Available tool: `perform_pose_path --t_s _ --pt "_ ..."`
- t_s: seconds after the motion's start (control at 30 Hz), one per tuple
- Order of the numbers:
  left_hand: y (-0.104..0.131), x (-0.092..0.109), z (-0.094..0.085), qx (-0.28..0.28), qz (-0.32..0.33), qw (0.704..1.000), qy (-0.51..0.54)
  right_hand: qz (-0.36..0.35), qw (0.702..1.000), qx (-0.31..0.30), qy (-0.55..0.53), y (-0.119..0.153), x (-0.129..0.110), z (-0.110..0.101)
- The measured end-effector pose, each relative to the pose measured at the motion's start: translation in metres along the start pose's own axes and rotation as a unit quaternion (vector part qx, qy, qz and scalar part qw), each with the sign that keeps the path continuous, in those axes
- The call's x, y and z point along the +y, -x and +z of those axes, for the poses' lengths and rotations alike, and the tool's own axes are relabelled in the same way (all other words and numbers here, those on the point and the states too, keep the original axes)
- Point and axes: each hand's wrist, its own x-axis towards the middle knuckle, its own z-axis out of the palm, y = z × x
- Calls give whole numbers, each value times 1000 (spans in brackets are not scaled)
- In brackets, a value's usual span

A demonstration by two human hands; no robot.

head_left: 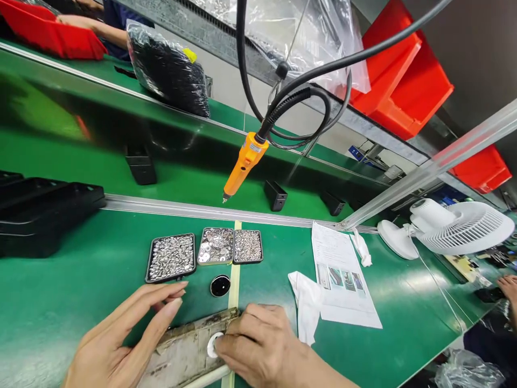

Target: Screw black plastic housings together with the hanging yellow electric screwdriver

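Observation:
A worn, pale block-like fixture lies at the bottom centre, with a white ring on its face. My right hand has its fingertips pressed together at the ring's right side; whatever they may pinch is hidden. On the left, my left hand is beside the fixture, thumb and fingers apart with nothing visible between them. Just beyond the fixture sits a round black part with a shiny rim. Farther back are a tray of screws, a tray of washers and a tray of small metal pieces.
An orange electric screwdriver hangs above the trays. A white cloth and a printed sheet lie to the right, near a white fan. Black trays stand at left. Other people's hands show at the upper left and right edge.

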Motion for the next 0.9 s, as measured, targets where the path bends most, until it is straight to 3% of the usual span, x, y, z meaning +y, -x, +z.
perform_pose_path --t_s 0.13,0.23,0.4,0.6,0.7,0.8,0.9 --pt "0 -13 -6 -48 54 995 -67 -56 994 -60 72 -4 -2 -12" --pt "1 -20 -8 -65 76 992 -78 -65 994 -31 79 0 -9 -7" --pt "-1 -19 -9 -69 81 991 -79 -10 996 41 76 15 -18 11" --pt "0 -9 -5 -65 77 993 -63 -2 996 79 42 19 -18 14" --pt "0 1 -3 -30 86 994 -63 -2 995 85 44 15 -17 17" --pt "-21 8 -9 -27 120 983 -134 -1 987 149 55 12 -7 19" --pt "-78 9 -31 -36 149 957 -247 -17 982 175 72 16 17 16"
